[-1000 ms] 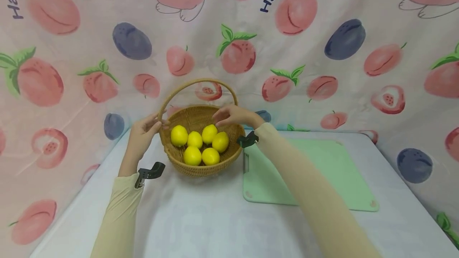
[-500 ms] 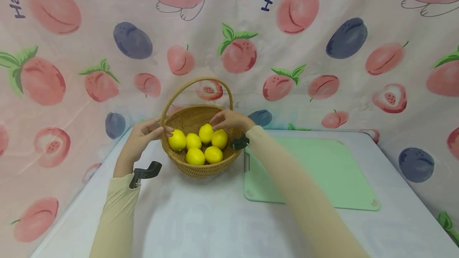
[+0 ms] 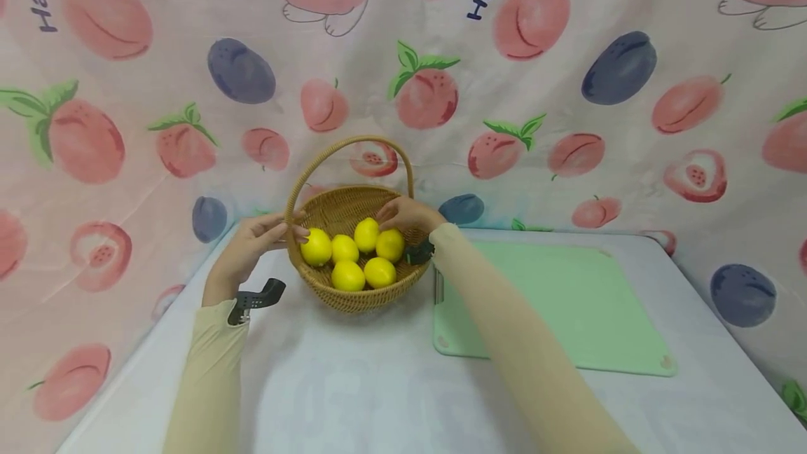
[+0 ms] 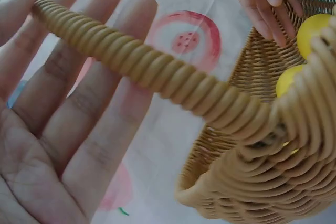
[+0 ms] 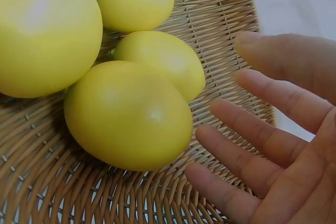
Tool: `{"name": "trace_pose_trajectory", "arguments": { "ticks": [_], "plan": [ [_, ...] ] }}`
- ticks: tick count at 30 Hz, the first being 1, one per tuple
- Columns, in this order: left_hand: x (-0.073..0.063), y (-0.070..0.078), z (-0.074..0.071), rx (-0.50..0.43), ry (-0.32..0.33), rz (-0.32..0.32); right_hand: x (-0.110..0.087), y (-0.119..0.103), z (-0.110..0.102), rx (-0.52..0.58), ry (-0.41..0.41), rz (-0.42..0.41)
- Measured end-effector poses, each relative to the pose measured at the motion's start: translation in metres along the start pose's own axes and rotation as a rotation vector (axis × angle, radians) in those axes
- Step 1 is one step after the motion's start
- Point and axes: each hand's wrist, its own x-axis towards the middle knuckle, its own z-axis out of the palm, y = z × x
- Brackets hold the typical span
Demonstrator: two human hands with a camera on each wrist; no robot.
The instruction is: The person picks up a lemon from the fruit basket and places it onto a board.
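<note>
Several yellow lemons point(image 3: 347, 276) lie in a round wicker basket point(image 3: 353, 302) with a tall arched handle point(image 3: 324, 154). At the basket's left side, my left hand point(image 3: 247, 247) reaches to the foot of the handle. In the left wrist view, its long straight fingers point(image 4: 100, 124) lie behind the handle, and the thumb touches it at the upper left edge. My right hand point(image 3: 410, 214) is over the basket's right inner side. Seen from the right wrist, its fingers point(image 5: 247, 124) are spread and loosely bent beside the nearest lemon point(image 5: 128, 116), holding nothing.
A light green cutting board point(image 3: 567, 300) lies on the white-covered table point(image 3: 353, 384) to the right of the basket, partly under my right forearm. Behind the table hangs a fruit-printed cloth point(image 3: 391, 33). Each wrist carries a black camera mount point(image 3: 261, 294).
The basket and its handle have turned slightly, and the lemons have shifted a little with it. My right hand has moved slightly lower into the basket; my left fingers have slid further past the handle.
</note>
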Motion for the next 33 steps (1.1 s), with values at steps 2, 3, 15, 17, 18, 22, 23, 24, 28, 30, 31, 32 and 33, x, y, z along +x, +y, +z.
{"name": "trace_pose_trajectory", "arguments": {
  "ticks": [2,3,15,17,18,22,23,24,28,30,31,32,33],
  "plan": [
    [0.000,-0.001,0.002,-0.004,0.003,-0.013,0.001,0.001,0.000,-0.009,-0.001,0.009],
    [0.000,-0.001,0.003,-0.006,0.003,-0.018,0.001,0.001,0.000,-0.007,-0.002,0.014],
    [0.002,0.001,0.006,0.012,-0.038,-0.017,0.011,0.016,-0.002,-0.019,-0.035,0.058],
    [0.002,0.001,0.006,0.012,-0.035,-0.018,0.011,0.017,-0.001,-0.024,-0.052,0.064],
    [0.002,0.001,0.006,0.011,-0.033,-0.020,0.012,0.017,-0.001,-0.021,-0.063,0.071],
    [0.002,0.000,0.006,0.012,-0.031,-0.025,0.012,0.019,0.000,0.026,-0.102,0.106],
    [0.002,0.000,0.006,0.015,-0.032,-0.025,0.012,0.019,0.000,0.040,-0.106,0.112],
    [0.002,-0.001,0.006,0.017,-0.032,-0.026,0.012,0.019,0.001,0.040,-0.106,0.112],
    [0.002,-0.001,0.006,0.022,-0.037,-0.032,0.010,0.019,0.002,0.006,-0.082,0.093],
    [0.002,-0.001,0.006,0.023,-0.038,-0.035,0.009,0.018,0.001,-0.006,-0.073,0.080],
    [0.001,0.000,0.006,0.023,-0.038,-0.035,0.008,0.017,0.001,-0.012,-0.069,0.076],
    [0.001,0.000,0.006,0.023,-0.039,-0.034,0.008,0.017,0.001,-0.005,-0.067,0.074],
    [0.001,0.000,0.005,0.023,-0.040,-0.033,0.007,0.017,0.001,-0.006,-0.064,0.068]
  ]
}}
